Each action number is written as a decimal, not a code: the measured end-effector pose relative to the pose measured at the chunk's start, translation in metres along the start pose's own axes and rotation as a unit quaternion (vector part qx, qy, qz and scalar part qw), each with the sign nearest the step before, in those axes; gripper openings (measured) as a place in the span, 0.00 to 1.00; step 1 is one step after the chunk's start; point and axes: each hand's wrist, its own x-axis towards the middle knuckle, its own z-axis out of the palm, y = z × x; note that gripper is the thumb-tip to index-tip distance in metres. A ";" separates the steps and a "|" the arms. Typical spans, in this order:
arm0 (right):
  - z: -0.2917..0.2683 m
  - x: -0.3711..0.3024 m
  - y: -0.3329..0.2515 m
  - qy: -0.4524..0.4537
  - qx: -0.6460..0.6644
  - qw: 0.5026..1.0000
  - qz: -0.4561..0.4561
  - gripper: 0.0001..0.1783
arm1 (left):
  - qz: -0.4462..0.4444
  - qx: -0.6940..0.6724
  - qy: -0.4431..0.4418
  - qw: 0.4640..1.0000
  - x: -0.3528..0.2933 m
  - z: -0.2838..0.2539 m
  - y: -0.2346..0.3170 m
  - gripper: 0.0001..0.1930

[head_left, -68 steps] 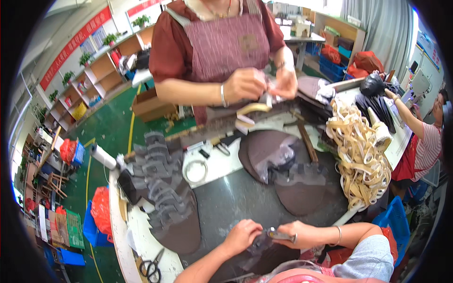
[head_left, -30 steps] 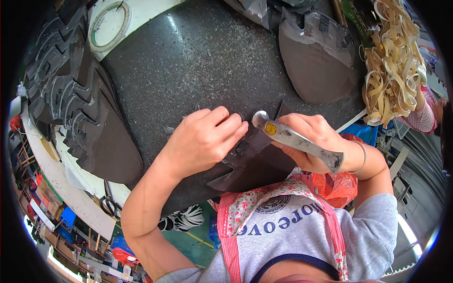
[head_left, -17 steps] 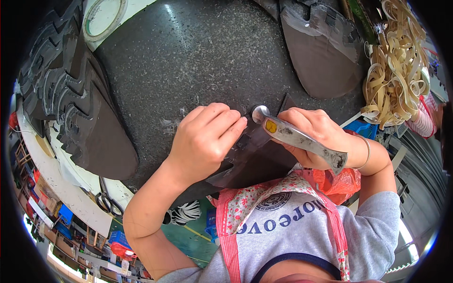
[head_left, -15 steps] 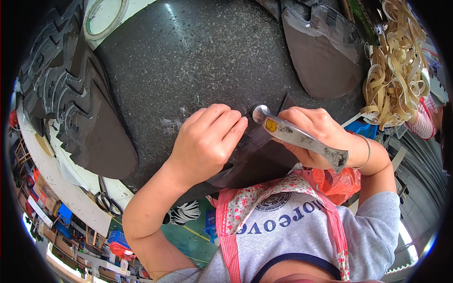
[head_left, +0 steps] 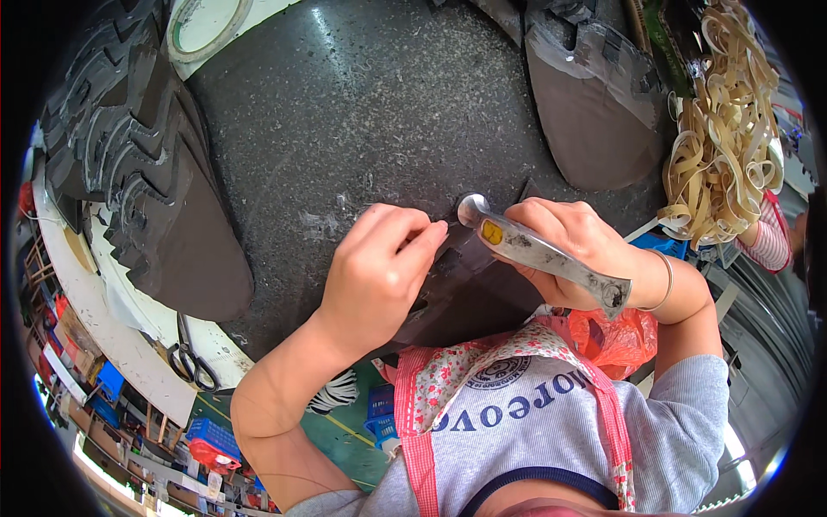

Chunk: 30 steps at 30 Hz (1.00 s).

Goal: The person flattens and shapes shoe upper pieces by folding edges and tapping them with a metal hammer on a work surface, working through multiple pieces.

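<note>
My right hand (head_left: 573, 250) is closed around a metal hammer (head_left: 551, 257); its long steel head lies across the near side of the fist. The hammer's round, shiny face points toward my left fingertips, and a yellow patch shows behind that face. The grip inside my fist is hidden. Thumb and fingers of my left hand (head_left: 379, 267) pinch the edge of a dark, thin upper piece (head_left: 465, 302), just left of the hammer face. This piece lies on the black work surface (head_left: 362, 112) in front of my apron, partly covered by both hands.
Stacked dark cut pieces (head_left: 185, 250) stand on the left, with black scissors (head_left: 191, 366) below them. Another dark piece (head_left: 594, 129) lies at the far right, beside a heap of tan strips (head_left: 719, 138). A tape roll (head_left: 202, 43) sits at the far left.
My left hand has shifted slightly down, its fingertips pinched closer to the piece's edge. The hammer and right hand have barely moved. The whole view has shifted a little.
</note>
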 end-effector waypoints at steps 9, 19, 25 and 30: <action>-0.005 0.009 -0.001 -0.078 -0.037 0.995 -0.040 0.24 | 0.065 0.151 -0.010 0.986 -0.003 0.004 0.017 0.13; -0.005 0.010 -0.004 -0.066 -0.051 0.996 -0.032 0.21 | -0.021 0.037 0.032 0.999 -0.021 0.001 0.010 0.13; -0.008 0.014 -0.005 -0.071 -0.060 0.995 -0.030 0.18 | 0.080 0.162 0.037 0.983 -0.022 0.007 0.016 0.12; -0.007 0.025 -0.008 -0.108 -0.040 0.991 -0.072 0.20 | 0.118 0.187 0.033 0.975 -0.024 0.009 0.015 0.13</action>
